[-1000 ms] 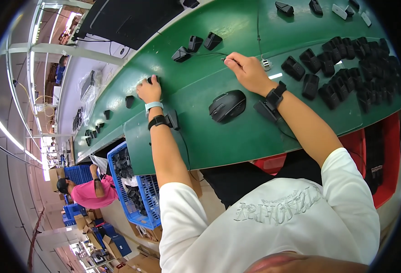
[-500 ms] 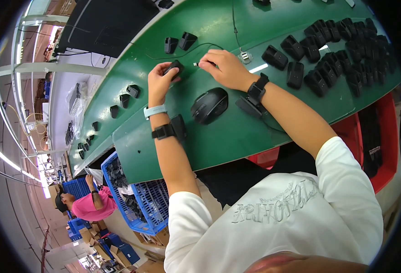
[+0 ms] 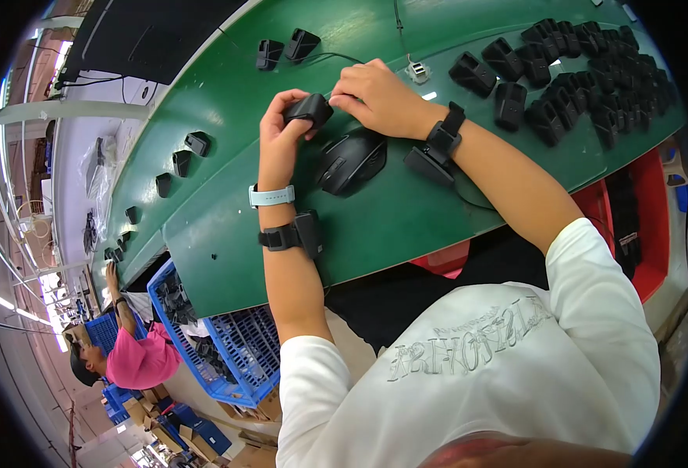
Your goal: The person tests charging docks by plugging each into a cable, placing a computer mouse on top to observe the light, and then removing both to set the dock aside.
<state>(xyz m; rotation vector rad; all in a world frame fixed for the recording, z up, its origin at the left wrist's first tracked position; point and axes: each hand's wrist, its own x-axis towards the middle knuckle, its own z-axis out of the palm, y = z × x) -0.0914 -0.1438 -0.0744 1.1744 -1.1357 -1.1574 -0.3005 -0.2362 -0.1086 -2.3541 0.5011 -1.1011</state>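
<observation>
My left hand (image 3: 278,140) grips a small black box-shaped device (image 3: 313,110) above the green table (image 3: 235,257). Against the device's right side, my right hand (image 3: 379,100) pinches a cable plug; the plug itself is hidden by the fingers. A thin black cable (image 3: 336,54) runs to that hand from the left. Just below both hands sits a black computer mouse (image 3: 350,162). Beyond the right hand lies a small white double-port USB block (image 3: 417,72) on a cord.
Many similar black devices (image 3: 509,105) crowd the table's right side. Two more (image 3: 269,54) stand at the far side, and a scattered row (image 3: 181,162) runs along the left. Blue crates (image 3: 239,351) and a red bin (image 3: 656,226) flank me. A co-worker in pink (image 3: 137,359) is at far left.
My right hand has brought the plug from a short gap up to the device. My left hand has turned the device and moved slightly right. The co-worker's arm now reaches the table.
</observation>
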